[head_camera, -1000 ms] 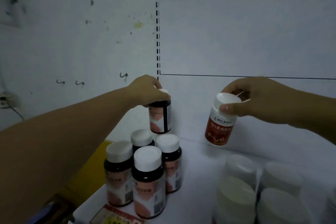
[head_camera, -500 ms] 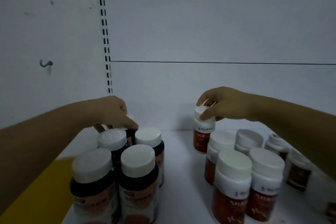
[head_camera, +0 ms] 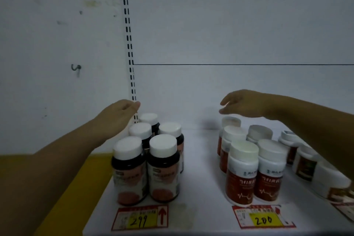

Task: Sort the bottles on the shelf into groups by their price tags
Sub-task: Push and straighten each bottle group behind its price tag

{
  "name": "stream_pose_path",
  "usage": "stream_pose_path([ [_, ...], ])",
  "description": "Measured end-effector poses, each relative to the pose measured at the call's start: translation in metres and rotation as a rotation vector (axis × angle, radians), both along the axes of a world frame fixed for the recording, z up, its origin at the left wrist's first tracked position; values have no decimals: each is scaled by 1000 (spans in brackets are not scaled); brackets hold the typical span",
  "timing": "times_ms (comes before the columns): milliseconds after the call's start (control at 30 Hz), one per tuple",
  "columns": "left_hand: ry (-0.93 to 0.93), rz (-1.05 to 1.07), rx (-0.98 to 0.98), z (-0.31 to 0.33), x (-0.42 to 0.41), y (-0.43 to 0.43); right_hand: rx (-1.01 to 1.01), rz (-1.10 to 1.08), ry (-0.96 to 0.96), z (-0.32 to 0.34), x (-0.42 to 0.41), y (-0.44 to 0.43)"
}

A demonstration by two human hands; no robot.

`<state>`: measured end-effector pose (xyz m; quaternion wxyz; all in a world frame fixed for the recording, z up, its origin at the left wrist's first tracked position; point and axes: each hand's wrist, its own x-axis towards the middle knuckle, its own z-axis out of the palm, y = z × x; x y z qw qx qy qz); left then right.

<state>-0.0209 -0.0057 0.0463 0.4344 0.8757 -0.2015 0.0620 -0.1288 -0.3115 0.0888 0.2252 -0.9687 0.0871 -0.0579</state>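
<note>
Several dark bottles with white caps [head_camera: 147, 161] stand grouped on the white shelf [head_camera: 199, 182], behind a price tag marked 299 [head_camera: 140, 218]. To the right, several white bottles with red labels [head_camera: 252, 168] stand behind a price tag marked 200 [head_camera: 263, 217]. My left hand [head_camera: 118, 117] hovers empty, fingers apart, just left of and above the back dark bottle. Over the rearmost white bottle, my right hand [head_camera: 243, 105] is lifted clear with fingers spread and nothing in it.
Other white bottles with brown labels [head_camera: 304, 161] stand and lie at the far right, partly behind my right forearm. A slotted upright [head_camera: 130, 50] runs up the white back panel. A yellow surface [head_camera: 57, 188] borders the shelf on the left.
Both hands have let go of the bottles they set down at the back of each group and lifted off them. The view has tilted down, showing the price tags.
</note>
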Motion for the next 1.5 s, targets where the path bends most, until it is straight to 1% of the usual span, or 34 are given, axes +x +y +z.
stream_pose_path([
  [100,-1,61,-242,-17,-16,20,9,50,-322,15,-13,35],
  [167,55,100,-451,-37,-29,25,22,121,-465,16,-24,66],
  [233,152,105,-656,-56,-44,23,112,204,-511,6,-37,98],
  [300,277,73,-780,-68,-56,19,317,231,-490,-13,-45,125],
  [367,420,-38,-810,-75,-65,17,535,153,-427,-37,-44,145],
  [433,572,-158,-843,-82,-71,17,713,-6,-376,-59,-35,153],
  [500,665,-257,-894,-90,-74,16,822,-152,-369,-76,-24,156],
  [533,680,-310,-919,-91,-75,16,873,-190,-381,-83,-18,157],
  [600,674,-393,-928,-91,-77,16,1020,-156,-391,-97,-10,160],
  [667,697,-418,-932,-91,-77,16,1191,2,-358,-113,-5,162],
  [700,713,-418,-934,-91,-75,16,1256,45,-359,-120,-5,163],
  [800,720,-405,-943,-92,-69,16,1358,106,-360,-133,-3,164],
  [900,639,-386,-947,-91,-66,16,1430,165,-290,-138,2,160],
  [967,613,-366,-933,-93,-63,16,1439,177,-263,-139,2,159],
  [1100,605,-373,-900,-96,-59,17,1427,191,-273,-140,1,158],
  [1167,609,-386,-896,-97,-58,17,1434,160,-261,-139,-2,159],
  [1233,633,-409,-912,-97,-58,17,1407,98,-298,-135,-7,161],
  [1267,641,-414,-923,-98,-58,18,1358,53,-353,-131,-9,162],
  [1333,657,-425,-943,-100,-57,19,1134,-37,-543,-116,-16,163],
  [1367,666,-438,-948,-100,-57,19,1007,-32,-666,-103,-19,164],
  [1400,673,-453,-953,-100,-56,19,910,26,-759,-86,-21,167],
  [1433,677,-459,-959,-100,-56,19,827,110,-789,-67,-20,169],
  [1467,678,-454,-962,-100,-55,18,741,189,-768,-50,-14,172],
  [1500,680,-442,-960,-101,-53,18,634,238,-709,-34,-5,176],
])
